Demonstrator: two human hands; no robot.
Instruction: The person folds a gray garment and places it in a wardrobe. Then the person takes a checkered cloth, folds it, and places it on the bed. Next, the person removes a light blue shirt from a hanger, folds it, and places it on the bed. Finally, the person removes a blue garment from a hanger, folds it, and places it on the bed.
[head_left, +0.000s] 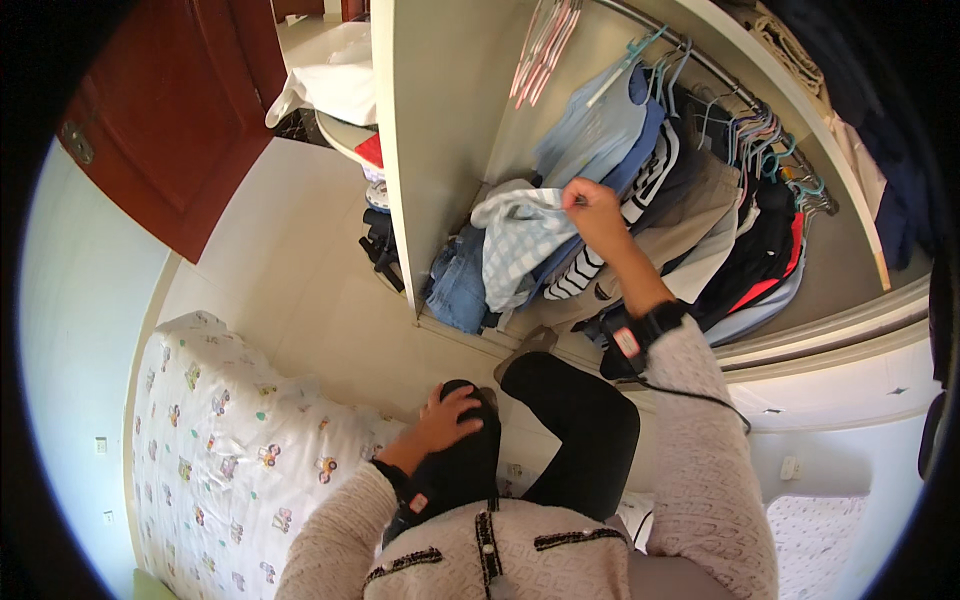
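My right hand (596, 217) reaches into the wardrobe and pinches the edge of a pale blue-and-white checked garment (517, 251). The cloth hangs crumpled from my fingers over the folded blue jeans (456, 281) at the wardrobe's lower left. Resting on my black-trousered knee (472, 457), my left hand (442, 420) has its fingers spread and holds nothing. Just beyond my right hand hang a light blue top (592, 124) and a black-and-white striped garment (577, 274).
More clothes, including beige trousers (694, 199), hang from a metal rail (731, 82). Pink hangers (544, 52) dangle at its left end. The wardrobe's side panel (397, 150) stands upright near the reddish wooden door (172, 112). A bed with a vehicle-print cover (247, 465) lies at left.
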